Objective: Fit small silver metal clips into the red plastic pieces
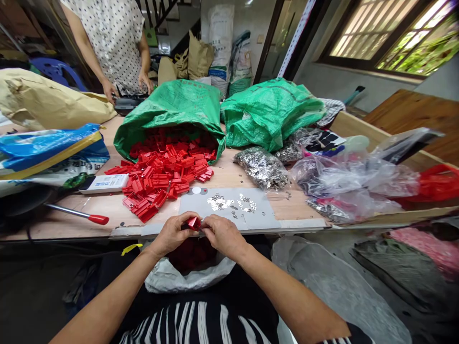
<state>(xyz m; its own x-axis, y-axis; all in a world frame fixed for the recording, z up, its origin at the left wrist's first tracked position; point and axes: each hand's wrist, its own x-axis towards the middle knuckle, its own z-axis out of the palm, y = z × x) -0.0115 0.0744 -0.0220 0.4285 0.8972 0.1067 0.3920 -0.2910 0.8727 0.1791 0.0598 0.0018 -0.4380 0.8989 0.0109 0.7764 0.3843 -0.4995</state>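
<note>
Between my two hands, just over the table's front edge, is a small red plastic part (194, 223). My left hand (172, 235) is closed around it. The fingertips of my right hand (223, 237) pinch together at its right end; anything small between them is hidden. Right ahead, small silvery metal pieces (219, 202) lie scattered on a grey mat (201, 203). A heap of red plastic parts (154, 184) spills out of a green woven sack (172, 102) at the left. Below my hands, a white sack (179, 279) in my lap holds more red parts.
Clear bags of metal pieces (263, 168) lie behind the mat, near a second green sack (268, 112). A wooden tray (358, 125) with plastic bags stands at the right. A red-tipped lever (97, 219) juts out at the left. Across the table stands another person (107, 43).
</note>
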